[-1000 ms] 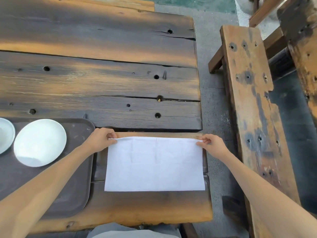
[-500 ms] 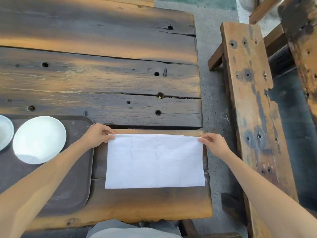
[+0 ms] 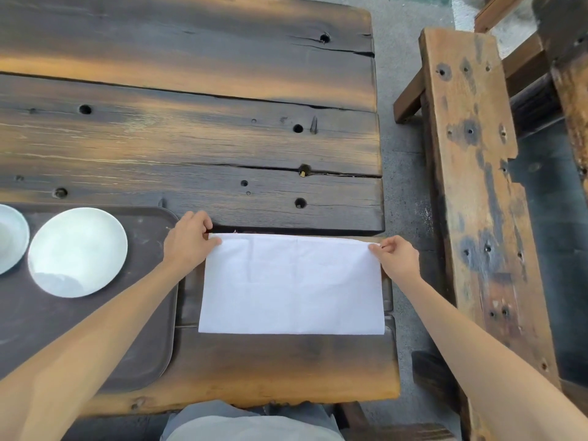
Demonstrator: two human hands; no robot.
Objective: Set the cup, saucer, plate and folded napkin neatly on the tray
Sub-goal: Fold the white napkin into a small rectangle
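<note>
Weathered, cracked dark wooden plank table (image 3: 191, 138), rough and matt. White rectangular cloth napkin (image 3: 291, 284), soft, faintly creased. Round white glazed plate (image 3: 78, 251), smooth. Dark brown matt tray (image 3: 152, 313), scuffed.

— What sort of place is this?
— An outdoor seating spot, likely a café or a garden terrace: a heavy rustic plank table (image 3: 191, 122) with bolt holes and cracks stands on rough concrete ground (image 3: 404, 186).
— Anything else?
— A weathered wooden bench (image 3: 471, 186) beside it, and a serving tray (image 3: 152, 329).
</note>
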